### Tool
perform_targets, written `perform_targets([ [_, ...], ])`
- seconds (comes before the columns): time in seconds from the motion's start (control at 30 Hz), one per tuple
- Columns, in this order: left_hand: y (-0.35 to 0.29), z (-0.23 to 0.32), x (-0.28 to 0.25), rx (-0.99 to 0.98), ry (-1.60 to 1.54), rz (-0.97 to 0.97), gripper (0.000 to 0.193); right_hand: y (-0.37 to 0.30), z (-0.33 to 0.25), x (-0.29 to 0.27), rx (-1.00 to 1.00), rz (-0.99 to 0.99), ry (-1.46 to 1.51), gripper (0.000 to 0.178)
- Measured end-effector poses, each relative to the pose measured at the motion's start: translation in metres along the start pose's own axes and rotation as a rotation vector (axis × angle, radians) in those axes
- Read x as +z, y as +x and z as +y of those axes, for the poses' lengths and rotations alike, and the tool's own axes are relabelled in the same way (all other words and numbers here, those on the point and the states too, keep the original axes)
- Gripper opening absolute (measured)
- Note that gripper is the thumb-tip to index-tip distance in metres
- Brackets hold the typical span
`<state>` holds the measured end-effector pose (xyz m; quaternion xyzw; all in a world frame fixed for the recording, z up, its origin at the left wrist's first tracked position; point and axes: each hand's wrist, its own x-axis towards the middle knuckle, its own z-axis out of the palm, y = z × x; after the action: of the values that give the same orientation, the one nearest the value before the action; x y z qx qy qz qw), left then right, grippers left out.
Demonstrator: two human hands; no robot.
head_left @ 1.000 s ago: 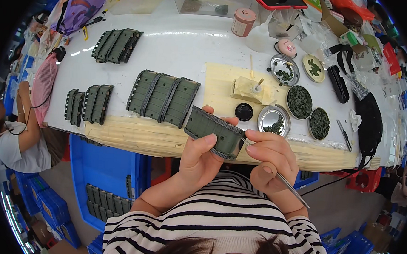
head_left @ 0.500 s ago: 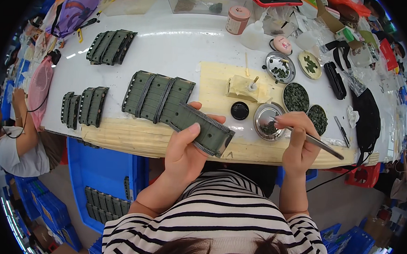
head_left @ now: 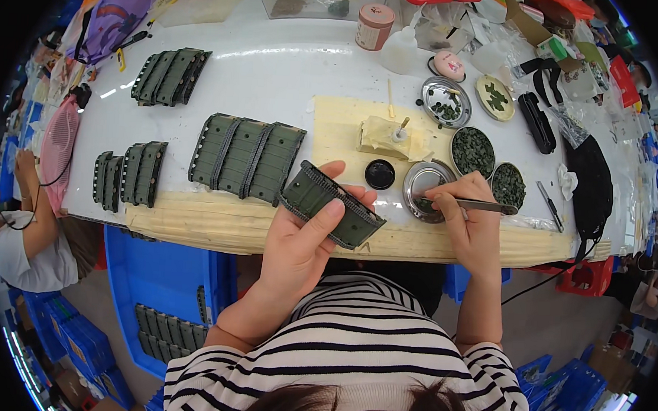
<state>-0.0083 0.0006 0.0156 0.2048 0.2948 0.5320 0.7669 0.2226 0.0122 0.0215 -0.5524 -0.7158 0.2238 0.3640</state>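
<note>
Nearest, below the table's near edge toward its left, a blue crate (head_left: 158, 271) holds rows of ribbed green pieces. The left hand (head_left: 301, 237) grasps a curved green panel (head_left: 333, 206) with its thumb on the top face and fingers behind. The panel is tilted just over the middle of the near edge of the white table (head_left: 276, 76).

To its right, the right hand (head_left: 474, 213) pinches metal tweezers (head_left: 485, 205) between thumb and fingers, pointed down into a shallow metal dish (head_left: 418, 181) close to the near edge (whether the tips grip anything cannot be told, as the fingers cover them).

A larger ribbed panel (head_left: 246, 156) lies left of the held one; two narrower ribbed pieces (head_left: 143, 173) stand side by side toward the near left corner. A black round cap (head_left: 380, 175) sits just left of the dish, while two round tins (head_left: 453, 160) full of dark green chips (head_left: 473, 149) stand on its right side. Behind the cap is a cream-wrapped block (head_left: 392, 138).

Farther off, another metal dish (head_left: 462, 114) has scattered green bits, with a cream dish (head_left: 503, 114) beside it. Near the far edge stand a pink tin (head_left: 374, 27) and a white squeeze bottle (head_left: 401, 51).
</note>
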Motion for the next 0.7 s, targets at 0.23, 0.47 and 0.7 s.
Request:
perform_targets([
  [0.23, -0.005, 0.003, 0.009, 0.094, 0.101, -0.077, 0.059, 0.001, -0.002, 0.001, -0.023, -0.010, -0.036, 0.005],
  [0.47, -0.004, 0.000, 0.003, -0.061, 0.109, -0.172, 0.017, 0.003, -0.011, 0.000, 0.021, 0.055, 0.251, 0.015],
  [0.7, 0.004, -0.003, 0.009, -0.342, 0.053, -0.344, 0.032, 0.013, -0.043, 0.017, -0.038, -0.146, 0.674, 0.027],
])
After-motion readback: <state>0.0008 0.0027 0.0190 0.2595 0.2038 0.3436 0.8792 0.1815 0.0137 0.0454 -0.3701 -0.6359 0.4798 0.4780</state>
